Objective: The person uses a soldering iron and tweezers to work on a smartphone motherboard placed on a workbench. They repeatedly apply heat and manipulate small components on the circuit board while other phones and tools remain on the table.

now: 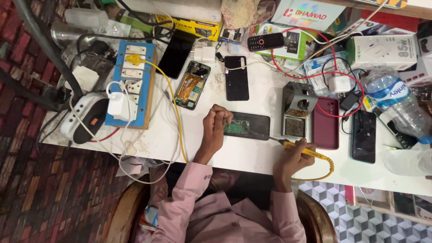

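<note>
While left hand (215, 128) pinches tweezers (219, 113) | opened phone (246, 126) shows green board | right hand (294, 157) grips soldering iron (300, 149)

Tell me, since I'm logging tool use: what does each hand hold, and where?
Right hand: yellow-handled soldering iron, by its handle. Left hand: thin metal tweezers, pinched mid-length.

Water bottle (396, 101), maroon phone case (326, 123)
</note>
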